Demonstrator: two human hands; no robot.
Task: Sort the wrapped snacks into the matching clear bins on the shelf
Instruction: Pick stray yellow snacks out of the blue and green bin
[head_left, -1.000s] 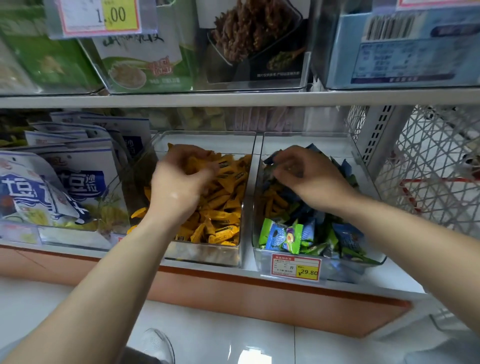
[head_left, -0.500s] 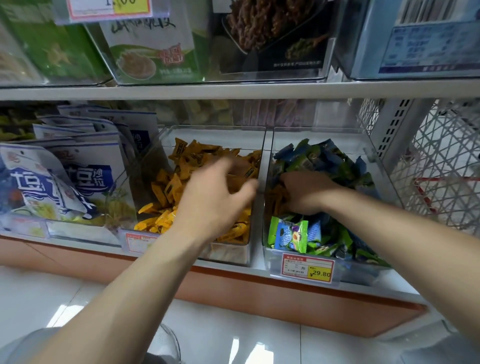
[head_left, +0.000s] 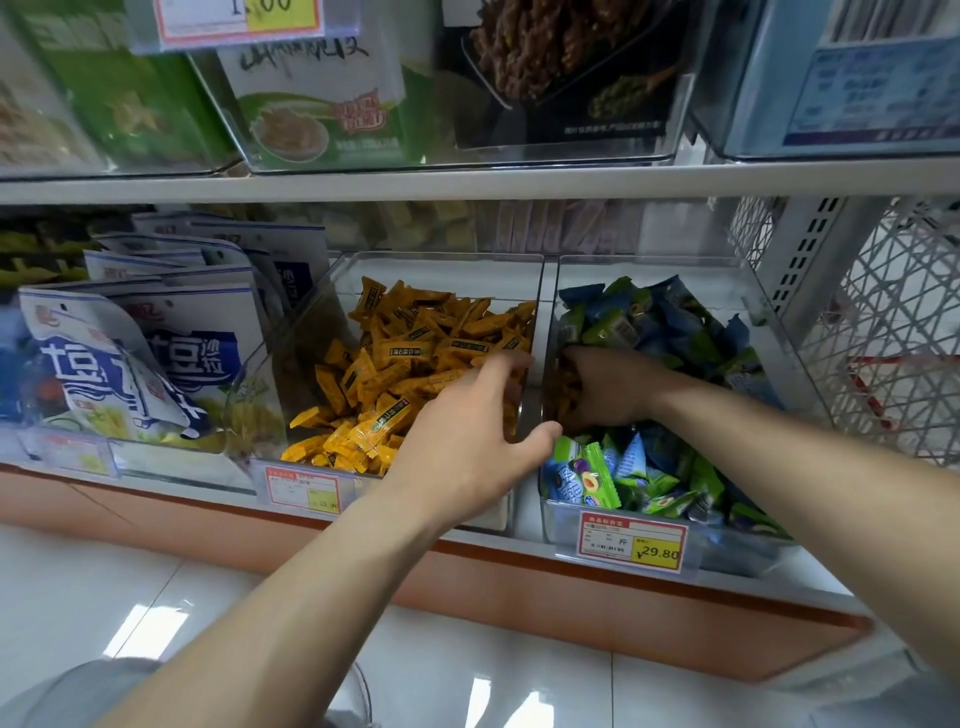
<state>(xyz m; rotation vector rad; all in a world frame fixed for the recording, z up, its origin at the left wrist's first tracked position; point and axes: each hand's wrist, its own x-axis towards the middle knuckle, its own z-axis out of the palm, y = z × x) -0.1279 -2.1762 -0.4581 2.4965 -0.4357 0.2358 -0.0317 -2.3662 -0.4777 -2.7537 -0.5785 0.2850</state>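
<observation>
Right hand (head_left: 613, 389) dug lower, fingers (head_left: 577, 359) curled round orange snacks (head_left: 563, 388).

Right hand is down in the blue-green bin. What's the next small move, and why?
Probably lift the right hand and carry its stray yellow snacks across into the yellow bin: its fingers curl round them in the blue-green bin, and the open left hand hovers at that edge.

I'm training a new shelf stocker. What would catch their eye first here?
The bright heap of orange wrapped snacks in the middle clear bin, beside the blue and green snacks in the right bin. Next, the two hands: the left hand spread open over the orange bin's right edge, the right hand buried in the blue and green pile. A red-and-yellow 29.80 price tag fronts the right bin.
</observation>
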